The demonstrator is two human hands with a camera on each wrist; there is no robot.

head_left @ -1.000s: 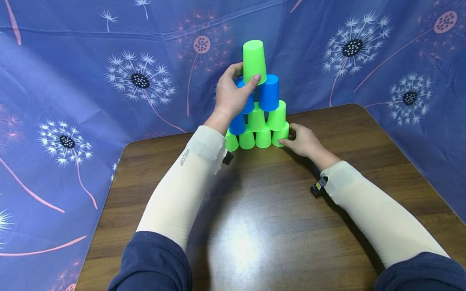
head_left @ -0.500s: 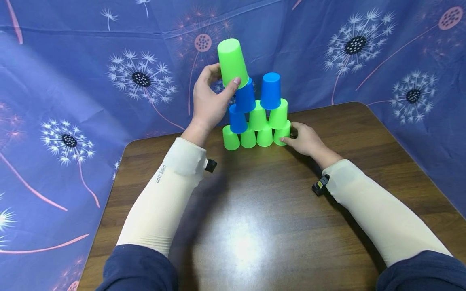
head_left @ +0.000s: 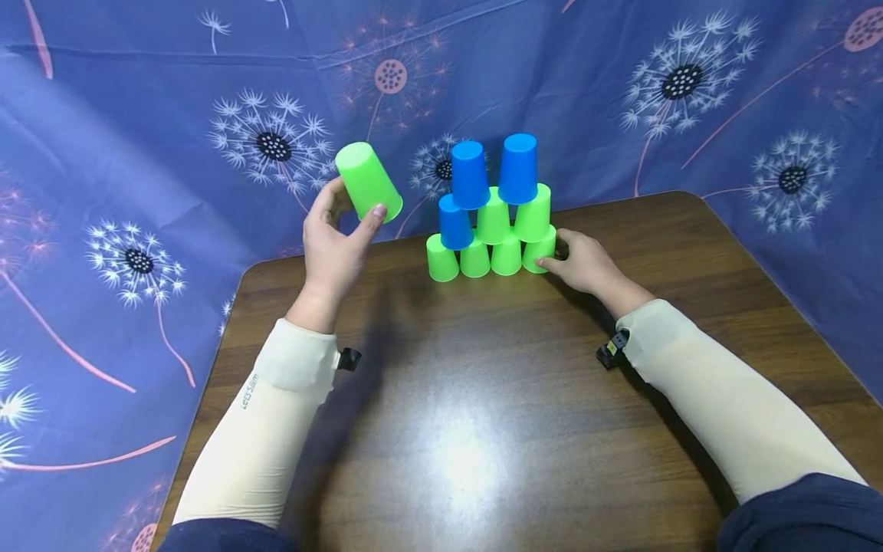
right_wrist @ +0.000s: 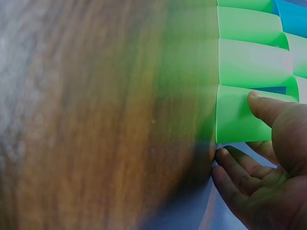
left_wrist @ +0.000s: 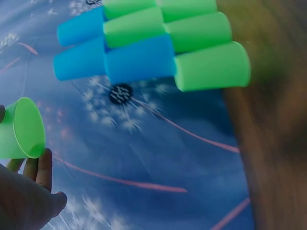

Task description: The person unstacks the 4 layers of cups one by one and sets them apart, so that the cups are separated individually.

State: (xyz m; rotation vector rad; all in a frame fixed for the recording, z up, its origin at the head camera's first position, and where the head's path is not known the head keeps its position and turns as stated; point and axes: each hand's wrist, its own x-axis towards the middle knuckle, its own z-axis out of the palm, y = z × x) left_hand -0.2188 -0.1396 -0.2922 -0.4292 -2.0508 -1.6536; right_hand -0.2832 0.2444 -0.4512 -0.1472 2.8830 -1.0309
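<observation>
Cups (head_left: 493,217) look smooth plastic, the table (head_left: 545,368) glossy wood, the backdrop (head_left: 297,73) cloth

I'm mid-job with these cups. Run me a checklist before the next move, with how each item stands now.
1. Left hand grips the tapered green plastic cup: ok.
2. That cup held upright: not ok, it is tilted.
3. Gap between it and the three-row stack of upturned green and blue plastic cups: ok, apart.
4. Two blue top-row cups resting on the row below: ok.
5. Right hand touching the rightmost bottom-row green cup: ok.
6. Firmness of that touch: cannot tell.
</observation>
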